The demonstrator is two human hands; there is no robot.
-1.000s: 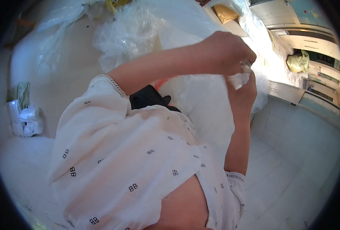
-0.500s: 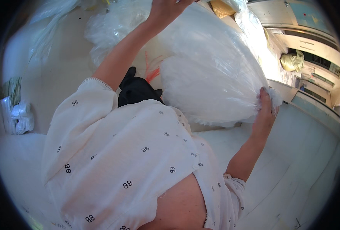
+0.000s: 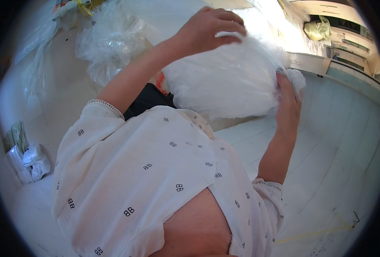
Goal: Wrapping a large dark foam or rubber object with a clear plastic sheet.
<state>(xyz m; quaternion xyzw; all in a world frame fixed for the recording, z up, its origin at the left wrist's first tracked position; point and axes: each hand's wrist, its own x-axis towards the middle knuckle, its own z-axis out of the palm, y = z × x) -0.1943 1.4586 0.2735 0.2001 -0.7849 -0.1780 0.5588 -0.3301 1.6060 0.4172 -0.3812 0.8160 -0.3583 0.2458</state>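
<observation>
A large sheet or bag of clear plastic film (image 3: pixel 224 81) lies bunched across the table in front of me. My right hand (image 3: pixel 289 92) is closed around its gathered right end, with a tuft of film sticking out past the fingers. Above the film's upper part is my left hand (image 3: pixel 213 31), fingers curved and thumb spread apart, with nothing visible in it. Whether its fingertips touch the film I cannot tell. Under my left forearm, a black item (image 3: pixel 150 100) shows partly, beside some red strings (image 3: pixel 160 81).
Crumpled clear plastic (image 3: pixel 108 43) lies at the upper left, near a yellow tie (image 3: pixel 83 7). Folded white plastic bundles (image 3: pixel 35 160) and a greenish one (image 3: pixel 18 135) sit at the far left. At the upper right stands a yellowish sack (image 3: pixel 317 30).
My left hand has come down and right from the top edge, over the film. My right hand still grips the film's end, now slightly higher in view. The film looks more bunched.
</observation>
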